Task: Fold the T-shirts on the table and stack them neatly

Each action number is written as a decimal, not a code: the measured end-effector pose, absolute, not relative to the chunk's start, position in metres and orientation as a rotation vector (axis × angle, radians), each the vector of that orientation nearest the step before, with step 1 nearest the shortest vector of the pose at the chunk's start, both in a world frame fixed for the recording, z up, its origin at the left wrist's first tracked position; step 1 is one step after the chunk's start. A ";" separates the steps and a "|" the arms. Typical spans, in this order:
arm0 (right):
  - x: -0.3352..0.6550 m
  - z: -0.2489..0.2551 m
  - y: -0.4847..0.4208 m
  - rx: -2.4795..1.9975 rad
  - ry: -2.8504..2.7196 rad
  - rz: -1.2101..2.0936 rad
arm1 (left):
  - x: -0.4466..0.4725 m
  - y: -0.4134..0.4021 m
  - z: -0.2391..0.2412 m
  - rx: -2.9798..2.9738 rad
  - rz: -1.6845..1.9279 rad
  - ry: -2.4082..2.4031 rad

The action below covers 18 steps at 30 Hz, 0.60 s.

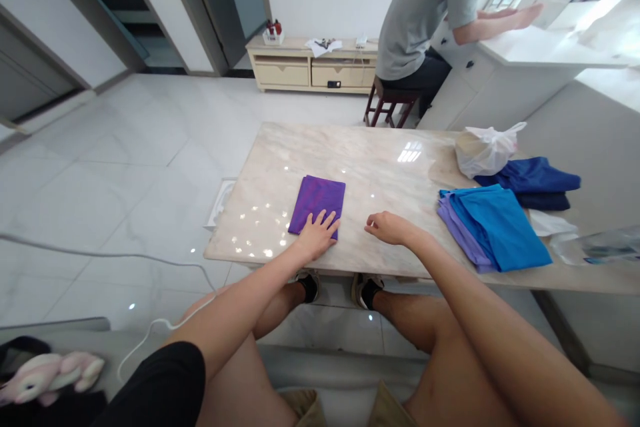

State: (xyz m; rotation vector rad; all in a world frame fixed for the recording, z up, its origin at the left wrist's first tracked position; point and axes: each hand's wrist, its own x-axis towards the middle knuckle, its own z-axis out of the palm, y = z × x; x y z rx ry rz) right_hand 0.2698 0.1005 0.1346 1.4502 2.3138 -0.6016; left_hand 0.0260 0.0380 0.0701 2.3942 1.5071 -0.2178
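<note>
A folded purple cloth (317, 201) lies on the marble table (370, 160), near its front edge. My left hand (317, 233) rests flat on the cloth's near edge, fingers spread and open. My right hand (387, 227) hovers over bare tabletop just right of the cloth, fingers loosely curled, holding nothing that I can see.
A stack of folded blue and lilac cloths (493, 227) lies at the right, with dark blue cloths (533, 180) and a white plastic bag (485, 150) behind. Clear plastic packaging (600, 247) is at the far right. Another person (430, 13) sits on a stool beyond the table.
</note>
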 end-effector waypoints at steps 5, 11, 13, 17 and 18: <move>0.265 0.136 0.100 1.434 2.501 -0.649 | -0.031 0.057 0.084 2.192 -0.329 1.677; 0.267 0.134 0.099 1.391 2.490 -0.807 | -0.110 0.069 0.093 1.951 -0.417 1.777; 0.270 0.131 0.099 1.385 2.453 -0.899 | -0.123 0.069 0.090 1.881 -0.447 1.838; 0.277 0.119 0.103 1.347 2.405 -0.975 | -0.131 0.071 0.082 1.772 -0.448 1.953; 0.278 0.115 0.104 1.337 2.402 -0.976 | -0.132 0.072 0.080 1.752 -0.425 1.987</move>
